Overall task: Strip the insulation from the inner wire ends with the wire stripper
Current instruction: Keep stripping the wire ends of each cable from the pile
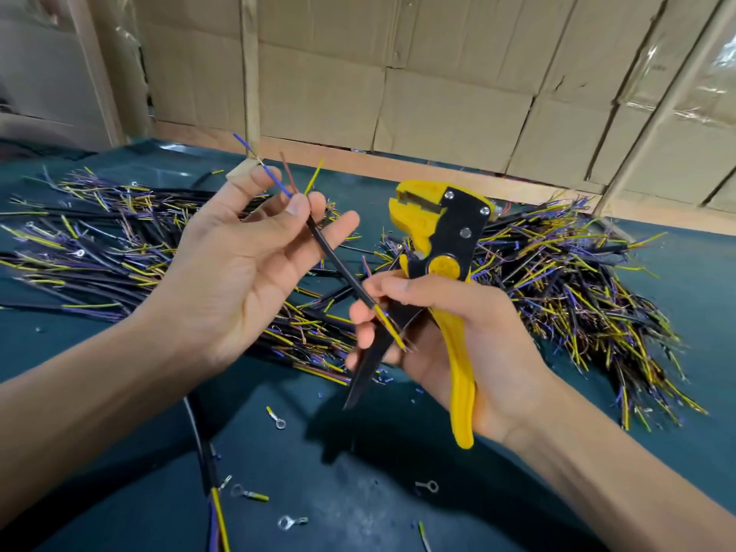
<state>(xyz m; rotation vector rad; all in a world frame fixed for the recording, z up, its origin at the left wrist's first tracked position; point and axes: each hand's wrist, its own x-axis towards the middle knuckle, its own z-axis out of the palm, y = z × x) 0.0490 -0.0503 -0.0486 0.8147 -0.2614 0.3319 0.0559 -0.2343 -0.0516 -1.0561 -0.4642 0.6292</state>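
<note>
- A black cable (338,260) is held above the table (398,492), pinched near its upper end by the left hand (247,268); blue, brown and yellow inner wires (294,175) fan upward.
- The long axis runs diagonally, lower end toward the right hand (446,332).
- The wire stripper (446,249) is gripped by the right hand, head up.
- Cable piles (557,288) lie behind; ring terminals (278,420) are scattered in front.
</note>
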